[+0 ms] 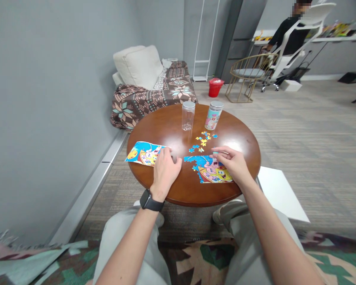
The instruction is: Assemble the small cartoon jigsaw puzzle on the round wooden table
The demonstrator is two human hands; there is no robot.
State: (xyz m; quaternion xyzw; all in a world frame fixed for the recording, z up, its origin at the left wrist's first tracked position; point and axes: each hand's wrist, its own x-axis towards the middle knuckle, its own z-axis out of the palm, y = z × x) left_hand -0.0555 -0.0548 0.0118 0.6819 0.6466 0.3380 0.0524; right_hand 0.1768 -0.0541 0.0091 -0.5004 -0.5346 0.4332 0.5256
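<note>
A partly joined jigsaw puzzle [206, 168] of blue, pink and yellow cartoon figures lies on the round wooden table. Above its upper right part, my right hand [233, 160] pinches a small puzzle piece [215, 153] between thumb and fingertips. My left hand [167, 168] rests at the right end of a printed picture sheet [141, 152] with similar artwork, its thumb apart from the fingers. Part of the sheet is hidden under that hand. Several loose puzzle pieces [203, 142] are scattered just beyond the joined puzzle.
On the far half of the table [157, 122] stand a clear jar [188, 116] and a jar with a cartoon label [213, 116], both silver-lidded. Behind are a covered sofa [154, 95], a red bin [215, 88], a gold-framed chair [249, 73] and a seated person [284, 33].
</note>
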